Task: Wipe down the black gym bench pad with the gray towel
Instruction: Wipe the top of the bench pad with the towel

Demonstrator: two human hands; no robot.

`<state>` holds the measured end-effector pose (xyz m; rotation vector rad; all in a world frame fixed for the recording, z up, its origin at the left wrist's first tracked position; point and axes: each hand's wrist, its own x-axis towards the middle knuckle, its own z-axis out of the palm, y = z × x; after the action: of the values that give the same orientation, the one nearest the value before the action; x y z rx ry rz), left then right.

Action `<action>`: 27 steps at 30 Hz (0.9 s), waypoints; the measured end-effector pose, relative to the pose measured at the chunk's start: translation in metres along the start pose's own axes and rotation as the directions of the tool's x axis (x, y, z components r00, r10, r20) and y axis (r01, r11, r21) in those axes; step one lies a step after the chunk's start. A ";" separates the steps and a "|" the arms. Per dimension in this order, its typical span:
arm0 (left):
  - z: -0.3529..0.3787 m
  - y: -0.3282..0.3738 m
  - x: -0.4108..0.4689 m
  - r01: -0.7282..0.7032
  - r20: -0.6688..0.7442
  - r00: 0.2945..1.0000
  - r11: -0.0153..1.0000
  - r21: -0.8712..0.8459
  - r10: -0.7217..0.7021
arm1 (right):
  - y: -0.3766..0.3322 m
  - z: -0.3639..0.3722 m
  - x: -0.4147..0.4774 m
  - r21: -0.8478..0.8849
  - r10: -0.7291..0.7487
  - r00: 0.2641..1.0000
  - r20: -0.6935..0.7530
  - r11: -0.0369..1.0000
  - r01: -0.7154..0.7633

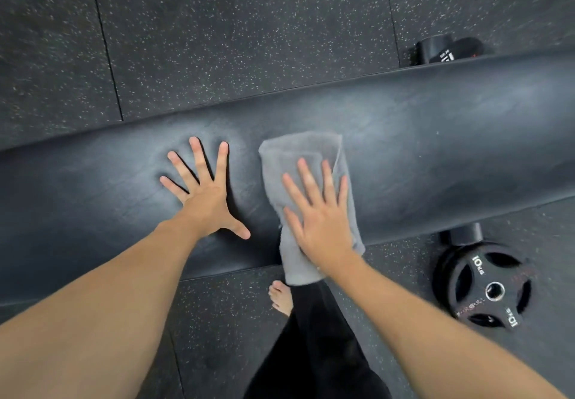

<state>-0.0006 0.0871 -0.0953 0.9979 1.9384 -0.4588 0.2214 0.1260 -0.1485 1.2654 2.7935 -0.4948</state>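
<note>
The black gym bench pad [435,149] runs across the view from lower left to upper right, with dull smears on its surface. A folded gray towel [298,153] lies across the pad's middle and hangs over its near edge. My right hand [320,212] presses flat on the towel with fingers spread. My left hand [202,193] rests flat on the bare pad just left of the towel, fingers spread wide, holding nothing.
A black 10 kg weight plate [485,289] lies on the speckled rubber floor [217,41] at the lower right, beside a bench foot [463,237]. Another dark bench foot [445,50] shows beyond the pad's far edge. My bare foot [281,297] and black trouser leg stand below the towel.
</note>
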 end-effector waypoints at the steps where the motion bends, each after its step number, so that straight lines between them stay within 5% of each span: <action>1: 0.000 0.000 -0.001 0.003 -0.007 1.000 1.000 0.003 -0.003 | -0.001 0.003 -0.013 -0.011 -0.043 0.999 0.010 0.999 0.043; 5: 0.003 0.001 -0.004 -0.016 -0.051 0.999 1.000 0.011 0.017 | 0.039 -0.004 -0.032 -0.049 -0.194 0.981 0.024 0.980 0.195; 11: 0.006 -0.001 -0.003 -0.003 -0.078 0.997 1.000 0.012 0.004 | 0.163 -0.034 -0.053 -0.066 0.027 0.997 -0.067 0.997 -0.031; 16: -0.002 0.016 -0.011 0.115 -0.018 0.993 0.993 0.026 -0.114 | 0.168 -0.031 -0.048 -0.026 0.092 0.989 -0.116 0.995 -0.096; 18: -0.009 0.045 -0.014 0.150 -0.048 0.987 0.989 -0.019 -0.150 | 0.169 -0.031 -0.049 -0.017 0.089 0.990 -0.111 0.996 -0.091; 22: 0.002 0.160 0.001 -0.147 -0.049 0.988 0.989 0.014 0.147 | 0.175 -0.037 -0.047 -0.017 0.059 0.998 -0.036 0.998 -0.059; 27: 0.022 0.220 0.016 -0.002 0.009 1.000 1.000 -0.012 0.002 | 0.165 -0.042 0.026 0.024 0.085 0.994 -0.066 0.996 -0.084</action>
<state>0.1807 0.2147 -0.1063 0.9888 1.9301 -0.4486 0.3296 0.2591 -0.1577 1.4242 2.7808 -0.4877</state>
